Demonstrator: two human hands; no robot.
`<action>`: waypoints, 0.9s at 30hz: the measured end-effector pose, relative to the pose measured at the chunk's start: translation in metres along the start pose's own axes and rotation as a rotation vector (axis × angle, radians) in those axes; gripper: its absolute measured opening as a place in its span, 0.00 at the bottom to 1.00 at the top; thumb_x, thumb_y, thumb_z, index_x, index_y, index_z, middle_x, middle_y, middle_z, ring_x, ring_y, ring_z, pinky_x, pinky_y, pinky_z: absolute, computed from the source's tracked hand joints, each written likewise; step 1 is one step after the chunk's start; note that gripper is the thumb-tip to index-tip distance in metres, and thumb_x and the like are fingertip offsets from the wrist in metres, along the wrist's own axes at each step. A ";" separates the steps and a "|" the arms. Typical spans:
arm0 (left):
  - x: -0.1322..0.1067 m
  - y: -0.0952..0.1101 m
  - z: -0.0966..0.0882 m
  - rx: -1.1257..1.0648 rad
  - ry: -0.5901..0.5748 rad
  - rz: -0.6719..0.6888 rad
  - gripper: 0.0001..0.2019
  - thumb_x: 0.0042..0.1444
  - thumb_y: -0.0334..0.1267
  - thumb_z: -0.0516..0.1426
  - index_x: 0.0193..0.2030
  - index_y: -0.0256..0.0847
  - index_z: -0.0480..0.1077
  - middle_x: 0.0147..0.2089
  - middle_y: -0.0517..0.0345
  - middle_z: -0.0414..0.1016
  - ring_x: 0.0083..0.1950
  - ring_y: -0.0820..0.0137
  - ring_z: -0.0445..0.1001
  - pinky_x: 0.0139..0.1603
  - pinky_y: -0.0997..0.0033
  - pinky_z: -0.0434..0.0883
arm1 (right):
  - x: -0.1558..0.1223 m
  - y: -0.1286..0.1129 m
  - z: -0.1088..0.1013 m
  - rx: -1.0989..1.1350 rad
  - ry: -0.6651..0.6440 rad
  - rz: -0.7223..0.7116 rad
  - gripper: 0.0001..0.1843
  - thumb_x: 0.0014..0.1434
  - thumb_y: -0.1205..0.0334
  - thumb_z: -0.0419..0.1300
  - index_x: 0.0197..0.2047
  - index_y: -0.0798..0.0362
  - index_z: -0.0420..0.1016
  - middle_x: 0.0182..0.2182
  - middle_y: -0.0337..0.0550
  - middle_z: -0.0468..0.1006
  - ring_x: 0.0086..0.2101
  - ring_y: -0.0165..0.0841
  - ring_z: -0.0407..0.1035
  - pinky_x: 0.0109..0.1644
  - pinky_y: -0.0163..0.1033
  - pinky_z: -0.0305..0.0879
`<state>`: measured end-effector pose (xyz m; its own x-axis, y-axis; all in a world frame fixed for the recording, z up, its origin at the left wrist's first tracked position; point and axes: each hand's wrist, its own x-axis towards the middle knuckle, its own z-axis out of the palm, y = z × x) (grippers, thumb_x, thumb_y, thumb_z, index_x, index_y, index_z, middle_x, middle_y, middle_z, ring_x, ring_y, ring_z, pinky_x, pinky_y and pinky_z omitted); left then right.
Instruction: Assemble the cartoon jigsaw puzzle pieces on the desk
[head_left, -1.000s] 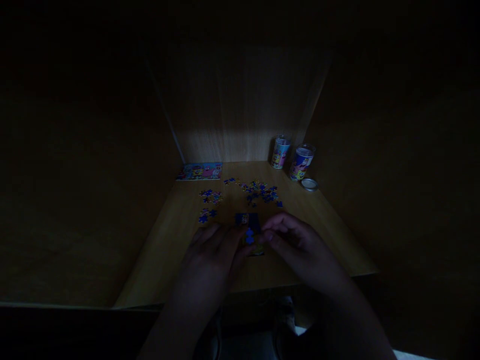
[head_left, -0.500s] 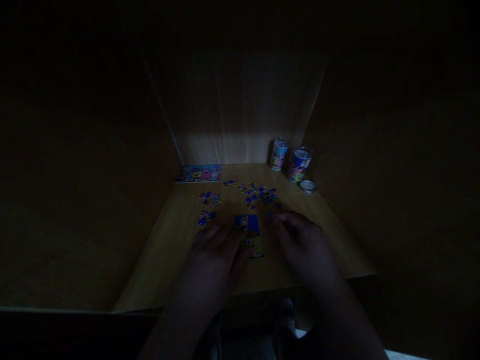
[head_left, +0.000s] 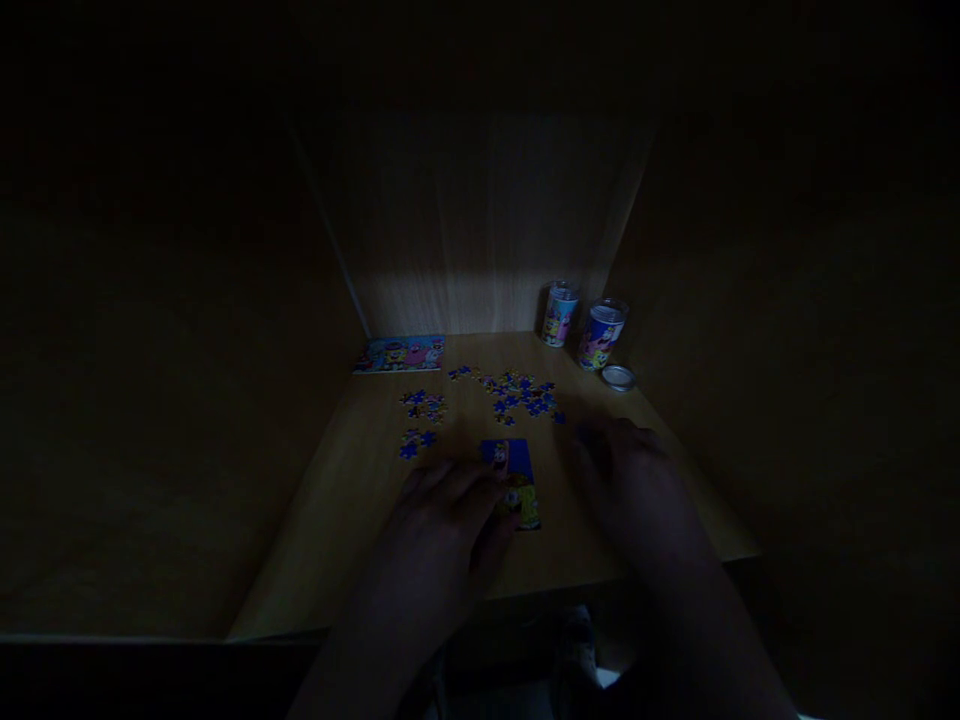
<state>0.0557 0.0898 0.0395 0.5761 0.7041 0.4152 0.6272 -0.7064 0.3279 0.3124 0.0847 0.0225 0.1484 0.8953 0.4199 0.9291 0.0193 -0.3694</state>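
Joined jigsaw pieces [head_left: 521,460] form a small upright block with a blue top and a yellow cartoon face below. My left hand [head_left: 439,520] lies over the block's left edge, its thumb and index finger apart and touching it. To the right of the block, my right hand [head_left: 637,485] is held in a pinch just above the table. A dim bluish puzzle piece [head_left: 582,432] shows at its fingertips, mostly hidden by shadow. Loose puzzle pieces [head_left: 525,393] lie in a heap beyond the block, and smaller groups of pieces [head_left: 424,405] lie to the left.
A cartoon picture sheet [head_left: 401,354] lies at the back left of the wooden table [head_left: 337,520]. At the back right stand two printed cans, one slim [head_left: 559,315] and one nearer [head_left: 600,338], with a round lid [head_left: 619,377] beside them. Dark panels enclose the sides.
My right hand has moved right, away from the joined block, still pinched. The left hand and block sit slightly further right in view, as the camera has shifted a little.
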 end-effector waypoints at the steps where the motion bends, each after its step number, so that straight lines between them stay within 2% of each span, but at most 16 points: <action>1: 0.000 0.000 0.000 0.002 -0.001 0.000 0.13 0.71 0.34 0.64 0.61 0.47 0.79 0.60 0.54 0.86 0.58 0.53 0.82 0.61 0.40 0.80 | 0.000 -0.001 0.000 0.015 -0.001 -0.011 0.17 0.77 0.53 0.55 0.56 0.54 0.81 0.50 0.59 0.85 0.48 0.52 0.78 0.53 0.55 0.75; 9: 0.002 -0.001 0.001 0.015 -0.008 -0.007 0.13 0.72 0.34 0.64 0.60 0.45 0.79 0.60 0.52 0.85 0.59 0.52 0.82 0.61 0.39 0.80 | 0.001 -0.005 -0.001 -0.070 -0.034 -0.036 0.15 0.78 0.56 0.55 0.52 0.52 0.81 0.50 0.58 0.83 0.50 0.51 0.77 0.57 0.55 0.74; 13: 0.001 -0.001 0.001 0.025 -0.009 -0.006 0.13 0.72 0.35 0.63 0.61 0.45 0.79 0.60 0.51 0.85 0.58 0.52 0.82 0.61 0.39 0.80 | 0.001 -0.007 -0.001 -0.065 -0.031 -0.056 0.15 0.78 0.57 0.55 0.56 0.51 0.81 0.52 0.57 0.83 0.52 0.51 0.76 0.59 0.56 0.74; 21: -0.001 -0.002 0.002 0.028 -0.016 -0.012 0.13 0.73 0.36 0.63 0.62 0.46 0.78 0.61 0.51 0.85 0.59 0.52 0.82 0.62 0.39 0.80 | 0.001 -0.003 0.001 -0.035 -0.071 -0.060 0.13 0.77 0.57 0.57 0.51 0.49 0.84 0.51 0.56 0.83 0.52 0.52 0.76 0.59 0.58 0.75; 27: 0.000 0.000 0.001 0.017 -0.023 -0.004 0.13 0.73 0.34 0.62 0.62 0.45 0.78 0.60 0.52 0.85 0.59 0.53 0.82 0.62 0.39 0.79 | 0.000 -0.004 0.004 -0.118 -0.066 -0.043 0.17 0.79 0.56 0.55 0.59 0.50 0.82 0.57 0.58 0.83 0.54 0.53 0.76 0.60 0.59 0.73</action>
<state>0.0562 0.0893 0.0386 0.5853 0.7085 0.3943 0.6380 -0.7025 0.3153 0.3075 0.0860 0.0210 0.0886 0.9222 0.3765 0.9680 0.0093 -0.2506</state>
